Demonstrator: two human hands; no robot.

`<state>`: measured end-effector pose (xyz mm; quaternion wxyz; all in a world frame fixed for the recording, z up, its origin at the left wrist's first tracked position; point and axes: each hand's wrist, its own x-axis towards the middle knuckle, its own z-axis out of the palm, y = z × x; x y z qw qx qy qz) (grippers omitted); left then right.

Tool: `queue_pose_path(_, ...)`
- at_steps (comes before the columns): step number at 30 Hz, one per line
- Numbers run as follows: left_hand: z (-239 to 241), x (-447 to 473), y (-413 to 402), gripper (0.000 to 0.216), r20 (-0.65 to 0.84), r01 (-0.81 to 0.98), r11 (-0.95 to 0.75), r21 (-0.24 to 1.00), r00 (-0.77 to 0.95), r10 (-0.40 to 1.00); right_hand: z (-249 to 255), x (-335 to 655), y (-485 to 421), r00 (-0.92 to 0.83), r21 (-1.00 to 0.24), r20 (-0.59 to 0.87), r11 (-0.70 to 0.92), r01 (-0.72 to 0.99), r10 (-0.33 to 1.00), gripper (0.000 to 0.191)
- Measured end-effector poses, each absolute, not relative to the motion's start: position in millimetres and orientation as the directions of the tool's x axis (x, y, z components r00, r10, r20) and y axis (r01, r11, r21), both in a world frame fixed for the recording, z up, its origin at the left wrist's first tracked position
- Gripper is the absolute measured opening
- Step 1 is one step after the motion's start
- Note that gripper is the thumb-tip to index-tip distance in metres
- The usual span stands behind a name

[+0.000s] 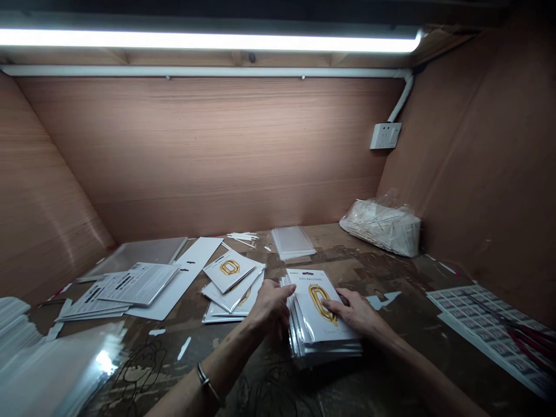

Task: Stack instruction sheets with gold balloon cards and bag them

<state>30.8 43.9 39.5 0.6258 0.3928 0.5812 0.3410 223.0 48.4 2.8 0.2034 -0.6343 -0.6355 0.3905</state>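
Observation:
A thick stack of foil balloon packets, white with a gold letter Q on the top one, is held between both hands just above the table or resting on it; I cannot tell which. My left hand grips the stack's left edge, its thumb by the upper left corner. From the right, my right hand closes on the stack, thumb lying over the gold print. Its other fingers are mostly hidden. Left of my left hand lies a loose pile of similar packets, fanned at different angles.
Packets with printed backs lie on white card at the left, near clear plastic sleeves. Farther back are small clear sleeves, white sticks and a bag of sticks. Red-handled scissors rest on a sticker sheet.

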Motion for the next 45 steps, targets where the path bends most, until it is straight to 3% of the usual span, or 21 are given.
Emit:
queue_pose_path(8,51,29,47,0.03,-0.517,0.13,0.502,0.855,0.132,0.846,-3,228,51,-0.156,-0.847,-0.292,-0.18,0.5,0.943,0.048)
queue_pose_path(17,58,35,47,0.032,-0.544,-0.004,0.55,0.835,0.14,0.827,8,225,50,-0.151,-0.877,-0.326,-0.238,0.417,0.933,0.045)
queue_pose_path(26,63,51,48,0.017,-0.452,-0.118,0.474,0.873,0.17,0.876,14,231,42,-0.168,-0.919,-0.302,-0.239,0.315,0.938,0.047)
queue_pose_path(31,63,66,47,0.023,-0.404,-0.202,0.421,0.884,0.123,0.907,11,236,41,-0.18,-0.934,-0.285,-0.231,0.273,0.941,0.05)
queue_pose_path(36,64,87,46,0.026,-0.354,-0.383,0.361,0.85,0.091,0.931,25,235,39,-0.098,-0.939,-0.119,-0.079,0.335,0.988,0.051)
queue_pose_path(42,90,60,47,0.03,-0.24,-0.548,0.223,0.806,0.042,0.97,61,237,32,0.002,-0.829,0.16,0.134,0.543,0.987,0.061)
queue_pose_path(44,100,36,47,0.033,-0.212,-0.574,0.145,0.806,-0.051,0.976,59,236,22,-0.092,-0.709,0.282,0.273,0.651,0.955,0.061)
queue_pose_path(45,102,24,47,0.035,-0.207,-0.577,0.107,0.81,-0.111,0.972,55,234,15,-0.213,-0.59,0.337,0.382,0.712,0.917,0.061)
